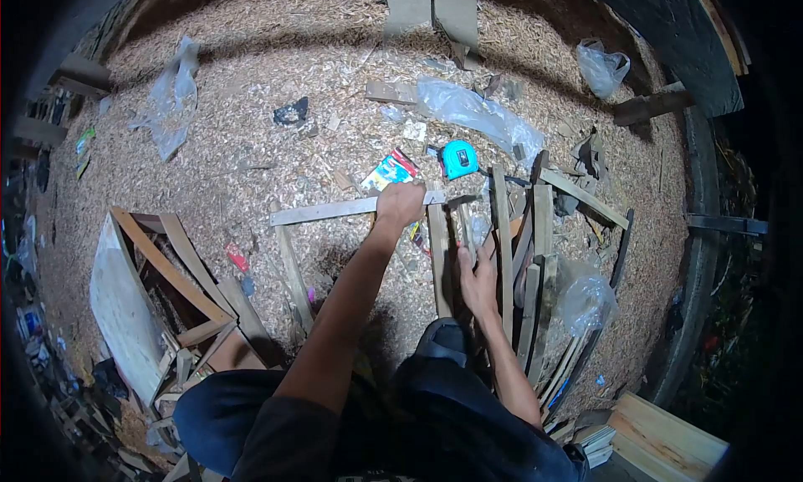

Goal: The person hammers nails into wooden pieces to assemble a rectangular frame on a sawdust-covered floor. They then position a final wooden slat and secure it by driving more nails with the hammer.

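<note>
My left hand [401, 202] is closed on a pale wooden strip [326, 211] near its right end. The strip lies across two wooden legs, one at the left [293, 273] and one at the right [440, 260]. Whether a nail is between the fingers is hidden. My right hand [479, 283] is wrapped round the handle of a hammer [467, 227], whose dark head is up beside the strip's right end. Just beyond the strip lie a turquoise tape measure [459, 159] and a colourful packet [390, 171].
Wood shavings [251, 89] cover the ground. Several long wooden pieces [542, 231] lean close on the right. A wooden frame with a pale panel [125, 294] stands at the left. Plastic sheeting [481, 118], a clear bag [602, 68] and cardboard [456, 18] lie farther off.
</note>
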A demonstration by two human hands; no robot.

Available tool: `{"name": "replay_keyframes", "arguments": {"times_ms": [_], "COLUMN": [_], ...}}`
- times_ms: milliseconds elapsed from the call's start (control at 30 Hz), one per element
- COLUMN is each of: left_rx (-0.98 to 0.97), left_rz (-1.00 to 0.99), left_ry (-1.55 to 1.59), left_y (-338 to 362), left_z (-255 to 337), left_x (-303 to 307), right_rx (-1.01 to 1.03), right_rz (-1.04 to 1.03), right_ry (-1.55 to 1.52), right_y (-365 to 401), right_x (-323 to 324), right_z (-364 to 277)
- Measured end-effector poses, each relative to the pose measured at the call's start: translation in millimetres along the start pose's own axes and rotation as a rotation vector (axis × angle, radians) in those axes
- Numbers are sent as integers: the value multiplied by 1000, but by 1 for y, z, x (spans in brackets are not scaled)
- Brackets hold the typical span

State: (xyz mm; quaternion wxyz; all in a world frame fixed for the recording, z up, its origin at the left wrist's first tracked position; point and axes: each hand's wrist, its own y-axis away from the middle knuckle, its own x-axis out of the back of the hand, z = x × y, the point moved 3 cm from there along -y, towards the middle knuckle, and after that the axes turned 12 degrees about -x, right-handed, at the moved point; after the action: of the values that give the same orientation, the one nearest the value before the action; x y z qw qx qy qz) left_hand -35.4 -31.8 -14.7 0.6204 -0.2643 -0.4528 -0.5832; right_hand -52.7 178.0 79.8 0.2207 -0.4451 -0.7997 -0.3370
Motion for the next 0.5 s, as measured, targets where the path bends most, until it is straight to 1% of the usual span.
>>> {"name": "replay_keyframes", "arguments": {"times_ms": [67,100,167,200,233,300,500], "left_rx": [-10,-15,-1,2,11,0,64], "left_rz": [-7,-11,-15,-17,-20,13,-11], "left_ry": [10,18,2,-5,-9,10,-47], "left_y": [0,1,1,1,2,2,3], "left_z": [1,1,-1,0,0,1,2], "left_x": [1,2,1,0,-1,1,-1], "right_rx": [-126,-127,-93,-99,-96,-168,-84], "right_rz": [-110,-117,-293,-420,-429,-608,-602], "right_ry": [65,61,195,178,174,278,308], "right_y": [15,22,34,41,44,49,20], "right_x": [3,2,-4,-4,-4,-10,-3], "right_z": [0,8,27,21,18,18,24]}}
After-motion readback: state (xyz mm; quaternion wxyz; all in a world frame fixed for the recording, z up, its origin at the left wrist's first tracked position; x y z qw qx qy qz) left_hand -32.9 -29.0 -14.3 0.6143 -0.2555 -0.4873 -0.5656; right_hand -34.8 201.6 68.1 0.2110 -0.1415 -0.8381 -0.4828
